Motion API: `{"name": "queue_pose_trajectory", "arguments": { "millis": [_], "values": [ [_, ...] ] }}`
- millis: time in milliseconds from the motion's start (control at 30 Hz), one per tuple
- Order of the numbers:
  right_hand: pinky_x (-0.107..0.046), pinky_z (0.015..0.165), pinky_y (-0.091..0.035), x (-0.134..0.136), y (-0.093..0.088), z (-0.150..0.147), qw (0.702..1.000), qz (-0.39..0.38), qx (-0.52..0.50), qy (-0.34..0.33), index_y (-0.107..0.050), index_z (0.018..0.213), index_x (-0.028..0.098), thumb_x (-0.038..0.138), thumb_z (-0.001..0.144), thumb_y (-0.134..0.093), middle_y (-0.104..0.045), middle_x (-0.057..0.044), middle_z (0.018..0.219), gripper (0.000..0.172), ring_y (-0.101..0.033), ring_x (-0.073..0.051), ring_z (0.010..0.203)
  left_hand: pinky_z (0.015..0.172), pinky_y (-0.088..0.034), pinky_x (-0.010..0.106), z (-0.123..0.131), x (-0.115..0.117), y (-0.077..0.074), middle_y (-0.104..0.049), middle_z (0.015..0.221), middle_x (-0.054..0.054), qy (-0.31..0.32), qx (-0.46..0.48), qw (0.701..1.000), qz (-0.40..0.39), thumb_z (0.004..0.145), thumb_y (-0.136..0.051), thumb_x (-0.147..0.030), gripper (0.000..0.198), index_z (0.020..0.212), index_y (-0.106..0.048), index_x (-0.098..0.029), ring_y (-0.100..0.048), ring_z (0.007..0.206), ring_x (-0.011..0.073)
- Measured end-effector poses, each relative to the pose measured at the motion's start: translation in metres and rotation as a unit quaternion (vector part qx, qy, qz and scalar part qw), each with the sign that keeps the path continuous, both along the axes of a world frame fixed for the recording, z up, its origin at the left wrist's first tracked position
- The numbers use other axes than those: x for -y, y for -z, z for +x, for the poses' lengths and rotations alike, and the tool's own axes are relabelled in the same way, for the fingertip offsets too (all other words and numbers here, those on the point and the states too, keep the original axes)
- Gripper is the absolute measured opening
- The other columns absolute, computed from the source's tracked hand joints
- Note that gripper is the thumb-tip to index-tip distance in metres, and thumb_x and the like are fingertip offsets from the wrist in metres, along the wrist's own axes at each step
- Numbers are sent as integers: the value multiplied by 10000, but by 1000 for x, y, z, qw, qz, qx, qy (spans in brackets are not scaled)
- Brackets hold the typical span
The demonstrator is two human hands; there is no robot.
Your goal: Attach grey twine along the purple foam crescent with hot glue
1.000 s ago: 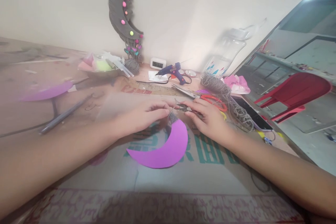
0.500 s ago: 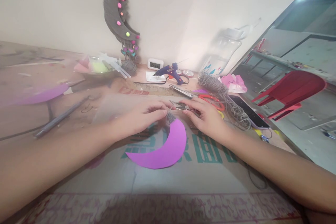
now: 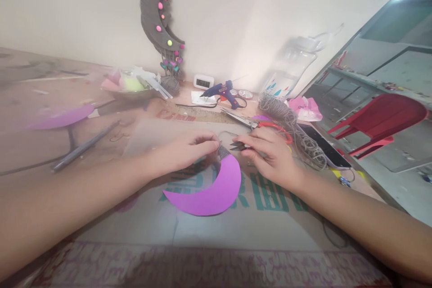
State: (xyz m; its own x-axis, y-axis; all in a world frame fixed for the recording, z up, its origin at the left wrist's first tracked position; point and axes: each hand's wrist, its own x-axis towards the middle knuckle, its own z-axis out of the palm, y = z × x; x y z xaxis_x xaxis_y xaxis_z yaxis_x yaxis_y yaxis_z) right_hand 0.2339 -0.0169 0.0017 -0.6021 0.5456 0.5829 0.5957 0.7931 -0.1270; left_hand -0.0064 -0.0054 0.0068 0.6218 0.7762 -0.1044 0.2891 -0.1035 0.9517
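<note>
A purple crescent moon cutout (image 3: 216, 193) hangs below my left hand (image 3: 199, 146), which pinches its upper tip, where grey yarn (image 3: 223, 152) is wound around it. My right hand (image 3: 266, 150) grips small thread snips (image 3: 239, 146), their blades pointing left toward the wrapped tip but apart from it. A loose grey strand (image 3: 227, 132) curves between my two hands. Just beyond my right hand lie large scissors with red handles (image 3: 239, 119).
Behind are a blue glue gun (image 3: 222, 92), a small clock (image 3: 204, 82) and a bowl (image 3: 133, 94) with glue sticks. At right lie a grey yarn skein (image 3: 297, 128), a phone (image 3: 322, 146) and a clear jug (image 3: 292, 67). A decorated grey moon (image 3: 157, 22) hangs on the wall.
The snips have drawn back right, away from my left fingertips, and a loose strand now shows between my hands. My left hand keeps hold of the crescent's tip. The view has shifted slightly.
</note>
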Motion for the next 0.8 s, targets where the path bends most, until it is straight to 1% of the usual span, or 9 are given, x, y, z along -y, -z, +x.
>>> {"name": "queue_pose_trajectory", "arguments": {
  "millis": [133, 233, 467, 667, 800],
  "values": [
    [-319, 672, -366, -2, 0, 1, 1000, 1, 22, -6, -672, 1077, 216, 275, 921, -518, -571, -21, 735, 227, -513, -158, 714, 444, -335, 201, 1, -1, 1, -543, 645, -8, -10, -3, 1000, 21, 896, -424, -384, 267, 767, -545, -184, -458, 510, 96],
    [-324, 676, -352, -2, -1, 1, 999, -6, 36, -13, -672, 1082, 215, 300, 918, -522, -582, -21, 744, 238, -521, -160, 722, 442, -333, 200, 1, -1, 2, -541, 648, -3, -11, -2, 1000, 27, 893, -424, -380, 265, 762, -541, -182, -465, 515, 99],
    [-323, 673, -344, -2, 0, -1, 998, 0, 49, -24, -672, 1098, 217, 319, 916, -530, -602, -23, 760, 253, -526, -155, 707, 453, -347, 206, 1, -3, 5, -539, 627, -14, -6, 5, 1000, 13, 885, -438, -394, 268, 743, -528, -185, -470, 504, 99],
    [-315, 660, -338, -3, 2, 0, 998, -25, 49, -27, -676, 1096, 212, 319, 917, -536, -590, -16, 735, 251, -513, -144, 681, 466, -347, 207, 1, -3, 5, -528, 629, -20, -3, 8, 1000, 12, 888, -438, -388, 257, 742, -513, -190, -467, 513, 97],
    [-310, 666, -347, -4, 3, 1, 998, -27, 47, -24, -682, 1091, 221, 335, 911, -546, -595, -12, 736, 253, -525, -142, 682, 472, -354, 211, 1, -3, 4, -533, 635, -19, -3, 1, 1000, 17, 884, -439, -408, 266, 751, -519, -192, -474, 521, 103]
  ]
}}
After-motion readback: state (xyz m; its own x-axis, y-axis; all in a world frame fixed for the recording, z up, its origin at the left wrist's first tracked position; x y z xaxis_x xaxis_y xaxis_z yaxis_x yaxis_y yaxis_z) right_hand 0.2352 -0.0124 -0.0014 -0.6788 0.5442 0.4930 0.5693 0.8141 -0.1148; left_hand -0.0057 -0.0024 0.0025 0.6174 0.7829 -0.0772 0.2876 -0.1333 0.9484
